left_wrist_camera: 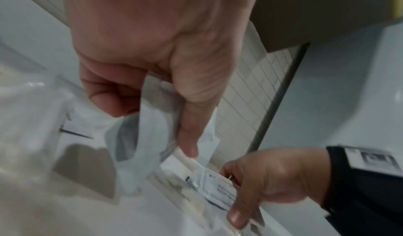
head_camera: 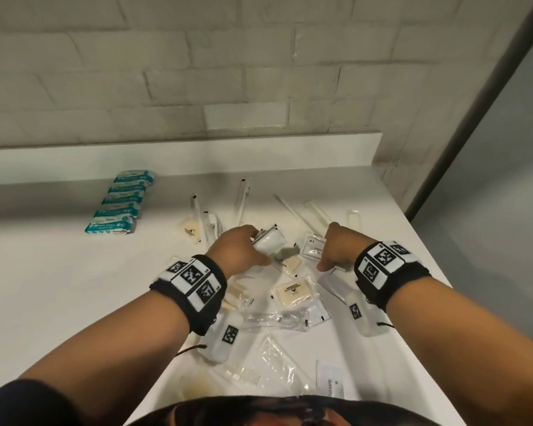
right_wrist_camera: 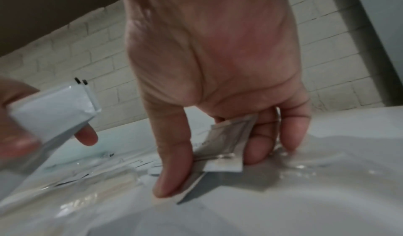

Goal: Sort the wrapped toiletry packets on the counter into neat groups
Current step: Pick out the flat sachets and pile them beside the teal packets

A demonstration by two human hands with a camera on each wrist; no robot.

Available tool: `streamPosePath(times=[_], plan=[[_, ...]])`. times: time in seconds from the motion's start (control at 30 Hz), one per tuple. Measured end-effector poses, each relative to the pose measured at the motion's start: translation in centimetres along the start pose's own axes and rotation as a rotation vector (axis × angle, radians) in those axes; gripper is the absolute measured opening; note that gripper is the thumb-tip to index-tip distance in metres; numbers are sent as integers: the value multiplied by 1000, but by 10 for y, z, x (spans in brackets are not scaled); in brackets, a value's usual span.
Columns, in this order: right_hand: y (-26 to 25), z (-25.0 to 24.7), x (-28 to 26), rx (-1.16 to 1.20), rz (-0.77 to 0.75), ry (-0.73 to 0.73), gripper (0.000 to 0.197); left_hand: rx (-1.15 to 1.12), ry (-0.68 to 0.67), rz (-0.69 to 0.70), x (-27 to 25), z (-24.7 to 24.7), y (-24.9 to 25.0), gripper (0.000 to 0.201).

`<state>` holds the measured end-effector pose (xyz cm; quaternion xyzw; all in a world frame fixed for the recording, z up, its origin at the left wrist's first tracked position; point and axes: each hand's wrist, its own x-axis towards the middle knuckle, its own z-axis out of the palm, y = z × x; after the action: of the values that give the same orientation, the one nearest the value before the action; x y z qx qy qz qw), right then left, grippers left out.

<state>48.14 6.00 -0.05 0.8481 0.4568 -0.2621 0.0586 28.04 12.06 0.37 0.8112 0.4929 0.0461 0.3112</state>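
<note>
Lay scattered by the counter's [head_camera: 74, 287] near edge: clear wrapped packets [head_camera: 274, 361], a toothpaste sachet [head_camera: 330, 379]. Further in, left hand [head_camera: 240, 250] gripped a small stack of white sachets [head_camera: 270, 241], lifted off the surface; right hand [head_camera: 339, 247] pinched a flat white packet [right_wrist_camera: 226, 145] between thumb and fingers, low over the counter. Sat lined up toward the far left corner: five teal wipe packs [head_camera: 120, 204].

Black wristbands [head_camera: 194, 290] with black-and-white square markers, dark sleeves [head_camera: 28, 401].
</note>
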Motion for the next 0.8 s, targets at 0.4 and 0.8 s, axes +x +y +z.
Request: streamPosePath(times=[0.4, 0.8], plan=[[10, -12, -39, -13, -127, 76, 27, -885, 19, -61, -44, -13, -22, 25], [-55, -3, -110, 845, -590, 2, 26, -1236, -6, 133, -78, -30, -11, 29]])
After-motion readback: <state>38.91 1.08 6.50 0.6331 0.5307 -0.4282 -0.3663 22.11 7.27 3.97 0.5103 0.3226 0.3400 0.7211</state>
